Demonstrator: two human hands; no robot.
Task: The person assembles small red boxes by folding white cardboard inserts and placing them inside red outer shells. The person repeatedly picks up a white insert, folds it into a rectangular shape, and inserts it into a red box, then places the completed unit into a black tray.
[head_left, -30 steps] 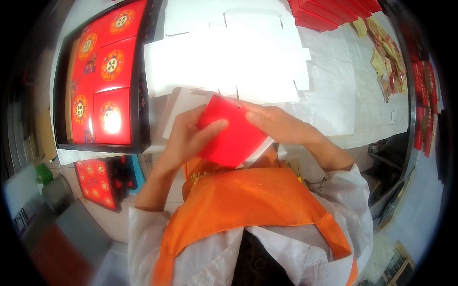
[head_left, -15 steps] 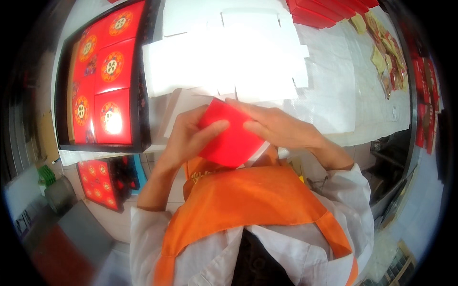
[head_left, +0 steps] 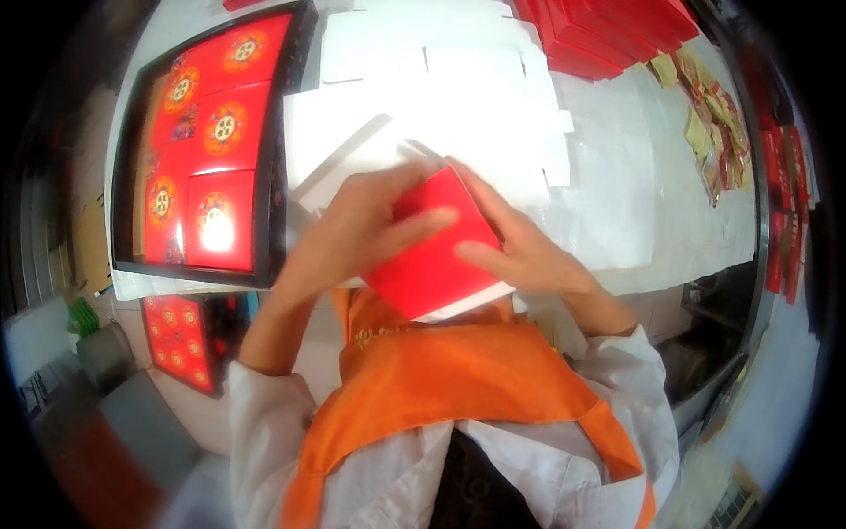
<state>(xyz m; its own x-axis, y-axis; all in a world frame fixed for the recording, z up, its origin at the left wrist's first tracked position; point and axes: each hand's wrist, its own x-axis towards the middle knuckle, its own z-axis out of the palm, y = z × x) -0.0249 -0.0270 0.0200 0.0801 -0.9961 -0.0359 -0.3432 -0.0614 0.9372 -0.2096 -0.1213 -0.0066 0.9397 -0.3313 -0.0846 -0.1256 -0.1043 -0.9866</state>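
Observation:
Between my two hands is a red cardboard box (head_left: pixel 434 271), tilted, with a white edge showing along its lower right side. My left hand (head_left: pixel 374 216) grips its left side, the thumb lying across the red face and the other fingers mostly hidden behind it. On the opposite side, my right hand (head_left: pixel 520 247) holds the box with its thumb on the face and its fingers along the upper right edge. The box is in front of my orange apron (head_left: pixel 458 370), at the near edge of the table. Flat white carton blanks (head_left: pixel 476 106) lie just beyond my hands.
A black-rimmed tray (head_left: pixel 275 150) of red boxes with round orange emblems stands at the left. Red boxes (head_left: pixel 608 35) are stacked at the far right, near several small packets (head_left: pixel 716 132). Below the table's left edge stands another red patterned box (head_left: pixel 182 339).
The red box has turned in my hands, and more of its white lower edge shows. My left thumb has moved up and right across the face; my right hand has shifted its grip.

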